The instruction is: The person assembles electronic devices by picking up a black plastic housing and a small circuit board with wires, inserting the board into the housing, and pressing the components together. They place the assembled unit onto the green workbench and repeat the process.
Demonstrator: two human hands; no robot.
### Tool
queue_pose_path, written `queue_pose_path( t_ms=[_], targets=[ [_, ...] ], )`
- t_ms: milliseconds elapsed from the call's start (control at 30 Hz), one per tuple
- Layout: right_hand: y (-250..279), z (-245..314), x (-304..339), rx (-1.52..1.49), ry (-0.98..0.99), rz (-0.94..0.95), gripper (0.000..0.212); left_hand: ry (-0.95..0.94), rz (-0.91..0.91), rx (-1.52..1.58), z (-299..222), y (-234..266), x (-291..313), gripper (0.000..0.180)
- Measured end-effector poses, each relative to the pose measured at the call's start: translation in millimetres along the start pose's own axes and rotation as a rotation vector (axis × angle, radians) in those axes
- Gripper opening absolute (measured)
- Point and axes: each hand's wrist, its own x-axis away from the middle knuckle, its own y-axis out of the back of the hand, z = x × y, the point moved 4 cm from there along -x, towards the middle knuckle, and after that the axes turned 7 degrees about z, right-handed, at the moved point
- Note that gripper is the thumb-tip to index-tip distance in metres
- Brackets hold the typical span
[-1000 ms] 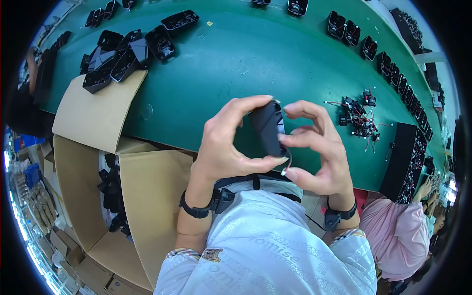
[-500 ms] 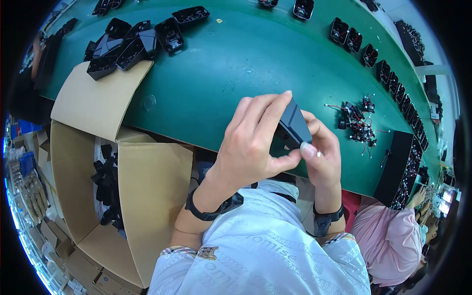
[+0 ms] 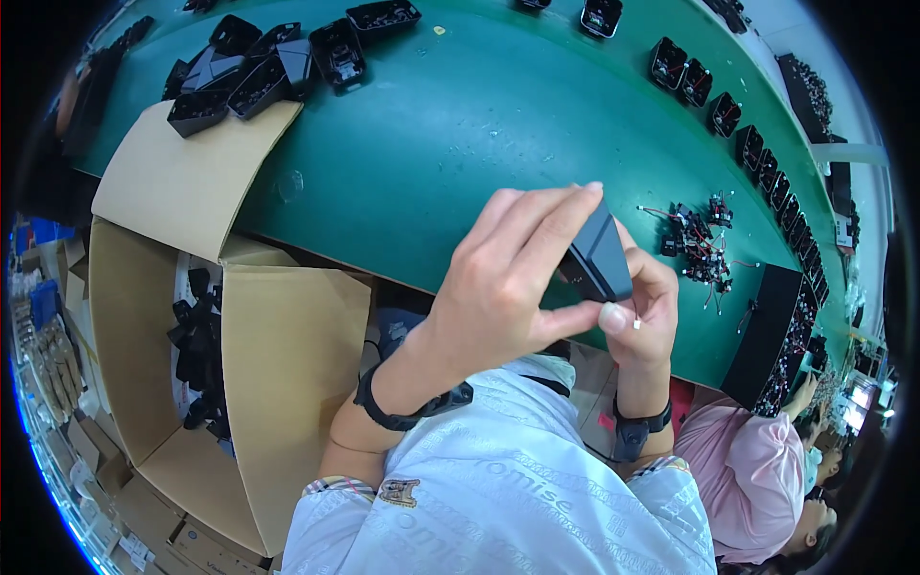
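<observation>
Between my two hands is a black plastic housing (image 3: 604, 254), tilted above the table's front edge. My left hand (image 3: 513, 278) grips it from the left, fingers along its upper side and thumb at its lower end. Around its right side curl the fingers of my right hand (image 3: 647, 307), whose thumb lies near the lower corner. A small white connector (image 3: 636, 325) sticks out by the right thumb; the rest of that part is hidden in the hand. To the right, a tangle of small black parts with red and black wires (image 3: 701, 244) lies on the table.
An open cardboard box (image 3: 297, 383) with black parts inside stands at the left. Several black housings (image 3: 259, 81) are piled on the green table (image 3: 431, 144) behind its flap. A row of housings (image 3: 767, 168) curves along the right. Beside a black bin (image 3: 762, 335) sits a person in pink (image 3: 743, 470).
Both hands and the housing appear slightly further right and lower in the picture, while the whole view has shifted a little. The grip on the housing looks the same.
</observation>
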Motion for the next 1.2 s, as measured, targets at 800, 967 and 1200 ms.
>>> queue_pose_path(
  t_ms=[800,967,1200],
  targets=[
    [9.5,14.7,-358.0,1.454,0.282,0.298,0.039,-0.409,-0.079,0.596,-114.2,121.0,-2.3,0.011],
    [-13.1,5.8,-349.6,2.023,0.001,0.179,0.049,-0.232,-0.114,0.328,-42.6,118.3,-16.3,0.019],
    [1.3,92.5,-232.7,1.874,0.383,0.34,0.039,0.614,0.126,-1.065,156.5,133.1,-98.2,0.061]
  ],
)
